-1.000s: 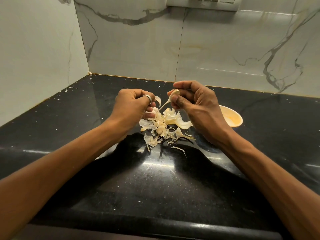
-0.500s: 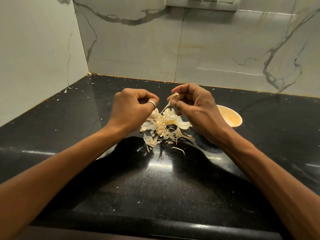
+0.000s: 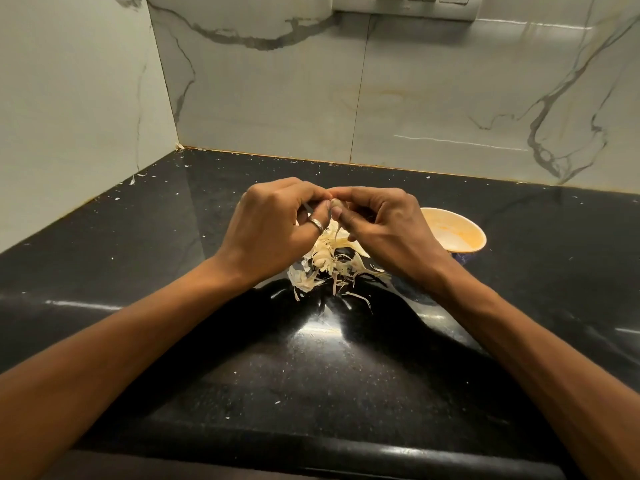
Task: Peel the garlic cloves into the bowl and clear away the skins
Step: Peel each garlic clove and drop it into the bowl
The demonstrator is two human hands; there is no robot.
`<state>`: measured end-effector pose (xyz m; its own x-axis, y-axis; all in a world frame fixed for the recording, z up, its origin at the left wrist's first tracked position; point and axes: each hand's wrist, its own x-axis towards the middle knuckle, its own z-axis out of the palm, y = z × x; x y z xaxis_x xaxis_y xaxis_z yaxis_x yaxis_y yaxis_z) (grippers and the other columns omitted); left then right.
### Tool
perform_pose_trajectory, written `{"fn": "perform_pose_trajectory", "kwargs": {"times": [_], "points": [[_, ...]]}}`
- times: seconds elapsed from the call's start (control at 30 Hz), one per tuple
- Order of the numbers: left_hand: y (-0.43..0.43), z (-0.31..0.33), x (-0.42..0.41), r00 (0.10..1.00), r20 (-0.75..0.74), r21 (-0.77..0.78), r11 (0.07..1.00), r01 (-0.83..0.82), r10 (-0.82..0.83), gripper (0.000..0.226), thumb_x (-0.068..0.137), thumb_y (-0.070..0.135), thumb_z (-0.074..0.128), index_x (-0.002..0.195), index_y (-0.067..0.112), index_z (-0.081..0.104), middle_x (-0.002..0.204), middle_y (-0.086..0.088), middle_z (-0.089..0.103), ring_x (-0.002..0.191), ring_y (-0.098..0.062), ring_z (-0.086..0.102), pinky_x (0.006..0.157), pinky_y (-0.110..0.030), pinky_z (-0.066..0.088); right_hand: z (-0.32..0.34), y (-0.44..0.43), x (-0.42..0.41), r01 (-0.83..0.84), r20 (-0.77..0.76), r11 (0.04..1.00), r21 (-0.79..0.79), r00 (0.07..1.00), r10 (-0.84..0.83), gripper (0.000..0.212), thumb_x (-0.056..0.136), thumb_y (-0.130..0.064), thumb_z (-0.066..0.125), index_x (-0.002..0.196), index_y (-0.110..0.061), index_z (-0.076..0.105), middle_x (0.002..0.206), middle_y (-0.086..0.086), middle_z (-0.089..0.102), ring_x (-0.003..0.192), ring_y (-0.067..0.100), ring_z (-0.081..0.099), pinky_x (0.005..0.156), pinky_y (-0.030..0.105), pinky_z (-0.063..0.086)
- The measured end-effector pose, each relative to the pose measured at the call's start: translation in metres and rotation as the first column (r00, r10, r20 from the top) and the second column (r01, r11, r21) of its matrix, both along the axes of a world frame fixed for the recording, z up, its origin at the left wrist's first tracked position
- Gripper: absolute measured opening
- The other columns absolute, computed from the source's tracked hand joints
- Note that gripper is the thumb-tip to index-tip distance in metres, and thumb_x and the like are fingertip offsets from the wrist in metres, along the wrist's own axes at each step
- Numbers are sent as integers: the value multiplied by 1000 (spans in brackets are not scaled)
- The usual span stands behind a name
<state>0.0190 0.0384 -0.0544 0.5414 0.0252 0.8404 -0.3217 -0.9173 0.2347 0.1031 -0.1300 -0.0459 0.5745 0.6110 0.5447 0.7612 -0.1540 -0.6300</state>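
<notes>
Black stone makes up the counter [image 3: 311, 375], and its bounds are plainly seen: a rounded front edge [image 3: 311, 448] at 6 o'clock, a marbled back wall [image 3: 415, 98] at 12 and a side wall [image 3: 69, 116] at 9, the two walls meeting in a corner at about 11. Toward 3 o'clock the counter runs out of view. Open surface is left between the skins and the front edge, crossed only by the two forearms [image 3: 138, 341]. More is left at 9 o'clock and beyond the bowl, with small flecks scattered over it.

The skins [image 3: 332, 265] are heaped on the counter directly below the hands. The bowl [image 3: 474, 237] stands at 3 o'clock of the heap, near it but apart, and is partly hidden by the right wrist.

The clove [image 3: 335, 203] is held above the heap. It is pinched between the thumb and curled fingers of the right hand [image 3: 384, 226], and the curled fingertips of the left hand [image 3: 273, 226], on which a ring [image 3: 316, 224] is worn, are closed on it from the other side. A thin strip [image 3: 337, 233] of skin hangs from the clove toward the heap.

Half a second earlier the hands were held apart, with a strip stretched between them — now they have been brought together, fingertips touching at the clove. The bowl and the heap have not been moved.
</notes>
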Motion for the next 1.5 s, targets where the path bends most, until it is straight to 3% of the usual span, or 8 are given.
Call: {"fn": "perform_pose_trajectory", "kwargs": {"times": [0.23,0.37,0.6,0.87,1.1,1.2,1.33,1.5], "points": [[1,-3,0,1000,-21,60,998,8,-7,26,96,29,61,100,8,76,86,-2,73,67,-16,64,61,-40,55,-7,2,0,35,121,999,9,992,-36,18,99,-19,66,112,-12,76,78,1,71,67,16,62,63,35,51],[2,-6,0,1000,-22,31,999,20,-20,24,95,29,63,99,8,76,86,-2,73,68,-16,65,63,-40,55,-11,3,0,33,150,999,30,988,-37,17,98,-17,67,110,-12,77,78,0,71,65,4,55,61,24,47],[-4,-9,0,1000,7,22,1000,14,-14,18,93,21,64,96,8,75,82,-3,73,67,-16,64,65,-39,54,-20,5,1,18,167,997,75,985,-31,14,98,-17,65,102,-8,75,84,8,73,75,23,66,68,42,52],[-7,-12,-1,1000,18,67,998,-12,10,24,94,25,57,94,7,74,80,-5,70,65,-17,62,63,-35,52,-27,8,-1,25,154,994,104,987,-41,17,100,-20,62,99,-9,74,81,10,72,75,28,65,67,44,52],[-11,-11,-2,997,-73,-221,975,22,-39,16,94,20,62,94,12,75,70,8,67,57,-5,68,52,-23,54,-23,7,-7,16,79,994,104,997,-24,15,100,-19,63,102,-12,76,77,8,70,71,27,64,62,45,53],[-11,-12,-1,989,-120,-350,936,42,-89,11,96,12,66,100,9,75,72,6,71,61,-5,71,52,-28,60,-20,7,-7,42,34,993,110,998,-46,15,99,-19,65,107,-16,78,78,-6,72,72,15,68,68,44,57],[-14,-10,-3,980,-147,-407,911,61,-131,10,95,10,68,101,7,75,71,0,71,59,-9,71,47,-30,59,-19,7,-5,73,-7,991,110,997,-73,21,98,-21,67,116,-16,76,80,-15,70,77,10,71,70,42,61],[-14,-10,-4,980,-144,-388,919,70,-135,12,93,14,71,101,6,76,72,0,71,60,-10,70,47,-29,59,-19,7,-7,80,-8,992,99,997,-80,21,98,-24,67,115,-18,77,81,-5,75,77,19,73,69,46,61]]}}
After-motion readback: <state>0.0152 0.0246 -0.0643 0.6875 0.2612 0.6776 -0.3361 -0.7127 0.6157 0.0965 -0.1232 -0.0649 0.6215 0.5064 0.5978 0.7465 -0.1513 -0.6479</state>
